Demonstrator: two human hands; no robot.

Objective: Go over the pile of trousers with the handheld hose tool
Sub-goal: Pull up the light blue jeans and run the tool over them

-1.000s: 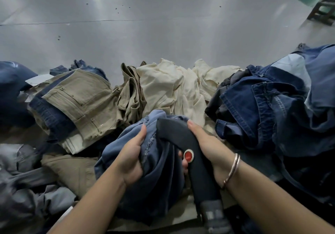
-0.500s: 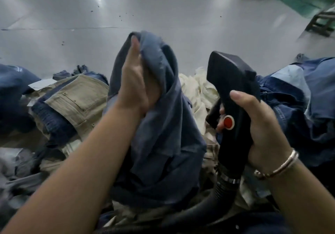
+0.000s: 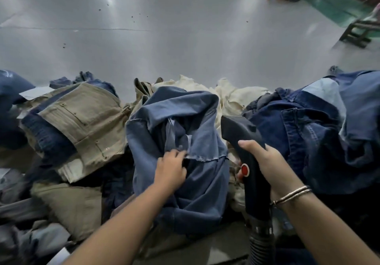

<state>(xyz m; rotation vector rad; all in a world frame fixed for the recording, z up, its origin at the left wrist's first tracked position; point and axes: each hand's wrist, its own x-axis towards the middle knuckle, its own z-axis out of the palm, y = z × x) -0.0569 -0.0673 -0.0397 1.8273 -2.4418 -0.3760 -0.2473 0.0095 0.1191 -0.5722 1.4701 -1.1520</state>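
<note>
A black handheld hose tool (image 3: pixel 245 155) is gripped by the right hand (image 3: pixel 265 162), the fingers wrapped round its handle and the thumb laid along the upper side, just above a red button (image 3: pixel 245 170). The tool's flat head is tilted up and away, next to a pair of slate-blue trousers (image 3: pixel 185 141) at the middle of the pile. A ribbed hose (image 3: pixel 262 246) is seen running down from the handle's base. The left hand (image 3: pixel 170 170) is curled on an inner fold of the slate-blue trousers, the cloth pinched at the fingertips. Khaki trousers (image 3: pixel 82 121) are stacked to the left, cream ones (image 3: pixel 230 98) behind, and dark denim (image 3: pixel 308 133) to the right. All are heaped on a grey tabletop (image 3: pixel 185 49). Thin bangles (image 3: pixel 292 195) are worn on the right wrist.
</note>
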